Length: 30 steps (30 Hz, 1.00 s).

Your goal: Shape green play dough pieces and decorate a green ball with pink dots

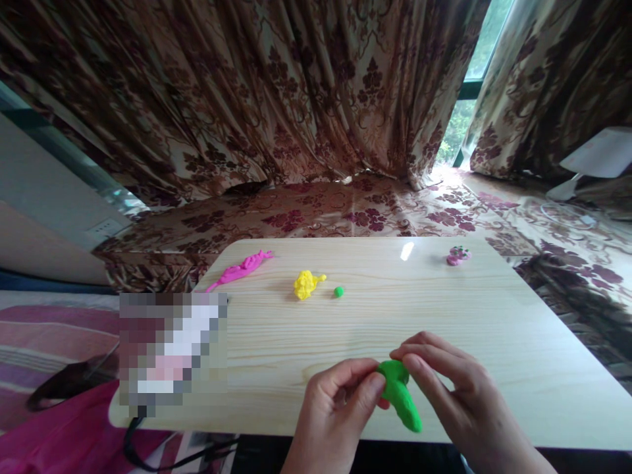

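In the head view, the only marks that might be a label sit in a pixelated patch (pixel 172 352) over the table's left edge, too coarse to read. The green dough (pixel 402 398) is bright and matte, with a broad, flattened upper end and a thick, finger-like stem (slightly lumpy along its side) that slants down to a rounded tip. It is held up over the near part of the pale wood-grain table (pixel 494 316), right of the middle of the near edge.

The left hand (pixel 336 408) pinches the left side of the broad end between thumb and fingers. The right hand (pixel 457 388) has its thumb and fingertips closed on the upper right of that same end, so the two hands are close together, joined by the dough.

Toward the far edge and left of the middle lies a crumpled yellow lump (pixel 305 285) with a thin stalk pointing right; a small green ball (pixel 338 291) sits just beside the stalk. A long pink strip (pixel 241 270) (twisted, with a tapering end) lies slantwise near the far left corner. Near the far right corner is a small pink trinket (pixel 459 255) with dark and pale specks on top. Beyond the table, a white lamp (pixel 597 155) stands on flowered cloth (pixel 365 214) at the right.
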### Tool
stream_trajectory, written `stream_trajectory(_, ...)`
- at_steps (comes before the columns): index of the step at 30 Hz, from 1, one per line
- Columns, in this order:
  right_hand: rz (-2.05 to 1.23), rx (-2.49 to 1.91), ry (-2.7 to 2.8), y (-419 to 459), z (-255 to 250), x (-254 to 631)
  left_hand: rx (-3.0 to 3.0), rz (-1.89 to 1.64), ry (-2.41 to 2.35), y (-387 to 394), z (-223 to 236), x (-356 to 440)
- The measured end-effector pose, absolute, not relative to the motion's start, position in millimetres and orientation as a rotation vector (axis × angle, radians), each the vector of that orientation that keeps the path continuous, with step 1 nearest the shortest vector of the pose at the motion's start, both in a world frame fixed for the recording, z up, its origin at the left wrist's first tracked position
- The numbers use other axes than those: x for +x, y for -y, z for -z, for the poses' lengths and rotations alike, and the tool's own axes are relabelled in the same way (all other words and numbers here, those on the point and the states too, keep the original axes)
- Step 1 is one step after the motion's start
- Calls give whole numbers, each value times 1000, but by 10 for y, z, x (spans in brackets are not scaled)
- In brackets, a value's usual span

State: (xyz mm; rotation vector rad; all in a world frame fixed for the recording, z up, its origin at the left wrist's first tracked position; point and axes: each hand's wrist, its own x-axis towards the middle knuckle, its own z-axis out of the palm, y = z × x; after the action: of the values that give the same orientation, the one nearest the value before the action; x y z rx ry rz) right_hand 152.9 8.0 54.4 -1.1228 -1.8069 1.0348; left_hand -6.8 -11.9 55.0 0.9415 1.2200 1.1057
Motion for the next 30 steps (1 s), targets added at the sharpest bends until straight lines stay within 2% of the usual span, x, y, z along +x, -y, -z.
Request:
stream_trajectory(11, -1040, -1185, 1727, -127, -555, 1526, 865, -1120, -1168, 116, -489, -70)
stream_trajectory(17, -1186, -1226, 1756, -106, -559, 1524, 838, -1104, -1069, 111, -483, -47)
stream_trajectory(23, -1105, -1212, 1830, -115, -571, 1500, 876, -1136, -1115, 97, -554, -38)
stream_trajectory(30, -859, -1133, 1933, -114, -531, 1514, 779, -1099, -1102, 78, -509, -49)
